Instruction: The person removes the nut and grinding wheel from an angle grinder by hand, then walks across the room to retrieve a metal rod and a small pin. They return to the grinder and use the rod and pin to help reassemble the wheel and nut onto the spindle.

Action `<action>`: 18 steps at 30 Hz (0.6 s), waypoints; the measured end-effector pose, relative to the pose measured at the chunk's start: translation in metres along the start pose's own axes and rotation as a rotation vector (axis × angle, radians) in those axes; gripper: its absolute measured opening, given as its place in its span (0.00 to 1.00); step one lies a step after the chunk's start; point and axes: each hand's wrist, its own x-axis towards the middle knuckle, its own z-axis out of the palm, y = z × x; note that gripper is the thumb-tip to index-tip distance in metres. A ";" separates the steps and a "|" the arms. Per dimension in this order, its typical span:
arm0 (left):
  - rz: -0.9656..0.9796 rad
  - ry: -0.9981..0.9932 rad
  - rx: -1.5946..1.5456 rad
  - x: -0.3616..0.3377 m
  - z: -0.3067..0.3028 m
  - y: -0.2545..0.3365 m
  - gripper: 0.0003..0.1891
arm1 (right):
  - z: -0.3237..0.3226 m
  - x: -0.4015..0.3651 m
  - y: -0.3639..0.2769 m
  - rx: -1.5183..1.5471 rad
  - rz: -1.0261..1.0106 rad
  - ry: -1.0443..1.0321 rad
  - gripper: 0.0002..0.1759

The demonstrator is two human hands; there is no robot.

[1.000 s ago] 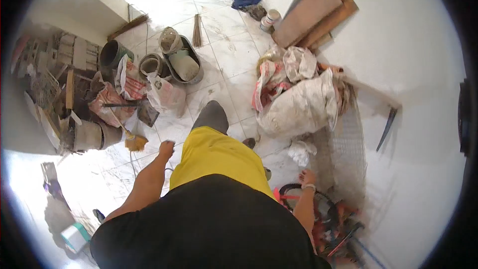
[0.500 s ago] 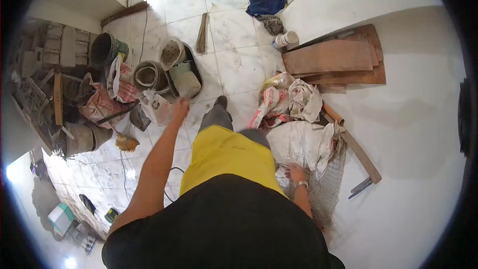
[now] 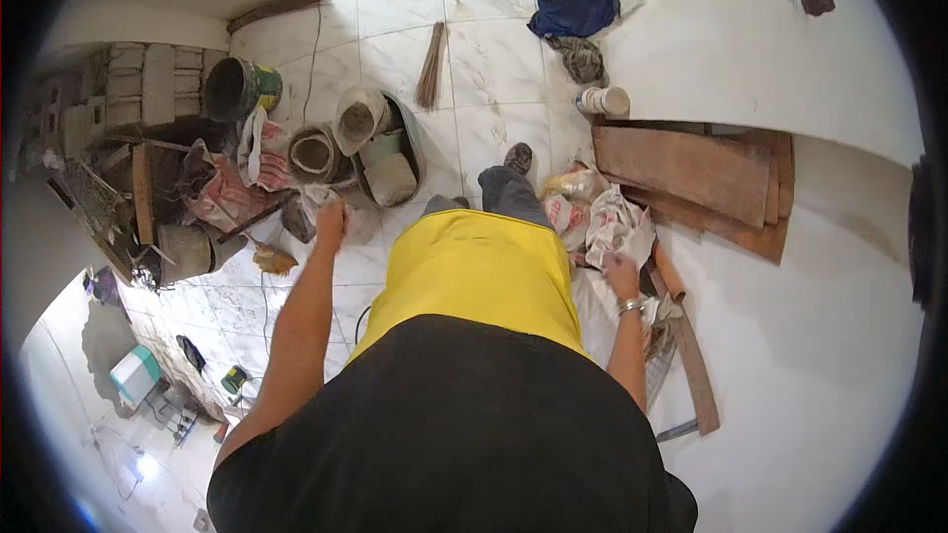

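Sacks (image 3: 614, 225), print unreadable, touch the right hand (image 3: 622, 276); left hand (image 3: 331, 220) at bag (image 3: 314, 199); hands' grip unclear.

— What sort of place are we standing in?
— We take it for a room in a house under building work. We see a pale tiled floor (image 3: 494, 59) smeared with dust, a dark bucket (image 3: 242, 89) and a mortar-crusted tub (image 3: 390, 153).
— What else do we go by?
— We count stacked bricks (image 3: 138, 84) at the left edge, worn wooden planks (image 3: 691, 173) lying by a white wall, crumpled sacks (image 3: 617, 222) heaped beside them, and a sheet of wire mesh (image 3: 660, 375) on the floor.
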 end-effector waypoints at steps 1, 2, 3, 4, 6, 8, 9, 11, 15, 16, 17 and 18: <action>0.032 -0.035 -0.042 -0.031 0.027 -0.019 0.05 | -0.032 0.015 -0.040 0.075 -0.128 0.050 0.15; -0.134 -0.255 -0.139 -0.049 0.028 -0.004 0.07 | -0.065 0.034 -0.082 0.151 -0.263 0.108 0.17; -0.314 -0.463 -0.194 -0.066 0.030 0.009 0.09 | -0.101 0.060 -0.109 0.245 -0.367 0.181 0.20; -0.458 -0.540 -0.290 -0.080 0.038 0.016 0.10 | -0.153 0.054 -0.173 0.020 -0.229 0.254 0.14; -0.516 -0.479 -0.430 -0.089 0.072 0.022 0.12 | -0.239 0.010 -0.304 -0.282 -0.434 0.548 0.19; -0.358 -0.326 -0.481 -0.067 0.115 0.020 0.14 | -0.309 0.005 -0.357 -0.132 -0.480 0.692 0.20; -0.270 -0.270 -0.484 -0.044 0.119 0.026 0.14 | -0.338 0.001 -0.382 -0.262 -0.565 0.897 0.20; -0.197 -0.252 -0.500 0.013 0.109 0.041 0.16 | -0.404 -0.001 -0.422 -0.447 -0.635 1.116 0.21; -0.441 -0.411 -0.710 0.139 0.071 0.006 0.17 | -0.516 0.018 -0.453 -0.644 -0.568 1.297 0.26; -0.639 -0.456 -0.869 0.181 0.029 0.014 0.17 | -0.532 0.024 -0.453 -0.688 -0.426 1.298 0.27; -0.700 -0.459 -0.938 0.231 -0.016 0.021 0.18 | -0.542 0.026 -0.453 -0.644 -0.317 1.285 0.28; -0.710 -0.449 -0.965 0.280 -0.051 0.017 0.18 | -0.552 0.028 -0.452 -0.604 -0.207 1.268 0.30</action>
